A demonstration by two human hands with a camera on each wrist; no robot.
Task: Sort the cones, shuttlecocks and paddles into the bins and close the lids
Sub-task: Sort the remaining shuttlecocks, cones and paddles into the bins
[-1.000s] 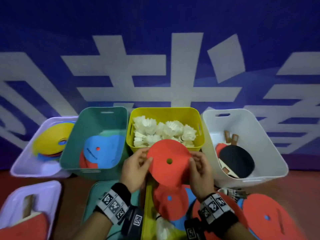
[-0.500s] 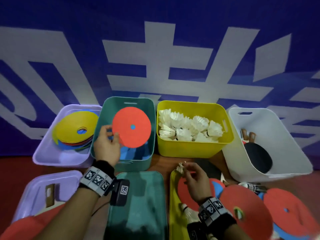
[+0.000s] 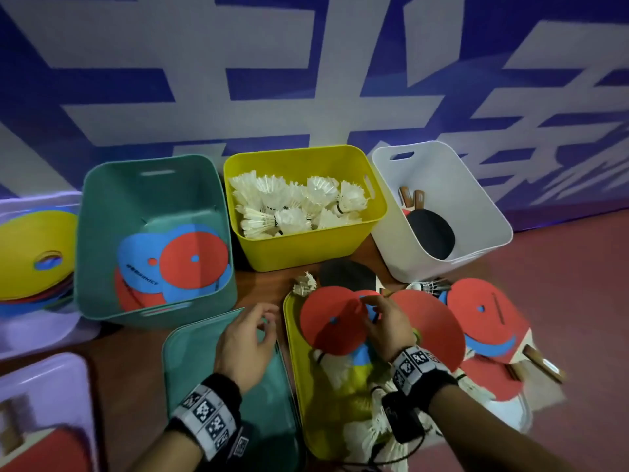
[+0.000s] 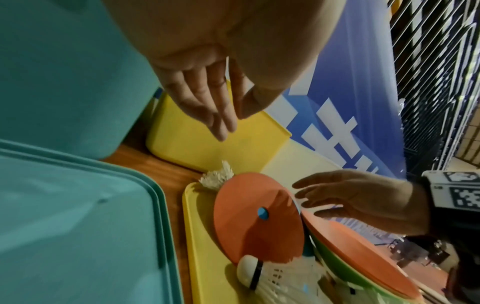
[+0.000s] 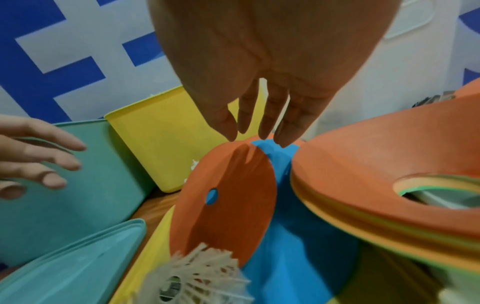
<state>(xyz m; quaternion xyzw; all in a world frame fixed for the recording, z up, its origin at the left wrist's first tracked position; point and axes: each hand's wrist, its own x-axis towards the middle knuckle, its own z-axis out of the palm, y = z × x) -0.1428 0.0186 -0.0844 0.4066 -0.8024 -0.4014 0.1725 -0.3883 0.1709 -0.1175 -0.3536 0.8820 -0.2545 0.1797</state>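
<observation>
You work on a wooden tabletop (image 3: 258, 284) pushed against a blue wall banner (image 3: 306, 80) with large white characters; to the right the surface gives way to a reddish floor (image 3: 561, 267). Four bins line the far edge, nearly touching: a lilac bin (image 3: 37, 335) of yellow cones at the left, a teal bin (image 3: 149, 311) with red and blue flat cones, a yellow bin (image 3: 299, 250) full of shuttlecocks (image 3: 292, 206), and a white bin (image 3: 442, 185) with paddles (image 3: 430, 229). The teal lid (image 3: 190, 369) and the yellow lid (image 3: 299, 369) lie side by side in front of you, leaving only a narrow strip of bare wood between lids and bins. Your left hand (image 3: 243, 345) hovers over the teal lid, fingers loosely spread and holding nothing. Your right hand (image 3: 388, 325) reaches down to a red cone (image 3: 328, 321) tilted on the yellow lid; its fingers (image 5: 262, 119) are nearly straight, tips at the cone's upper rim, though a firm grip seems not to be there. More red cones (image 3: 483, 311), a blue one and loose shuttlecocks (image 3: 340, 373) crowd the near right.
</observation>
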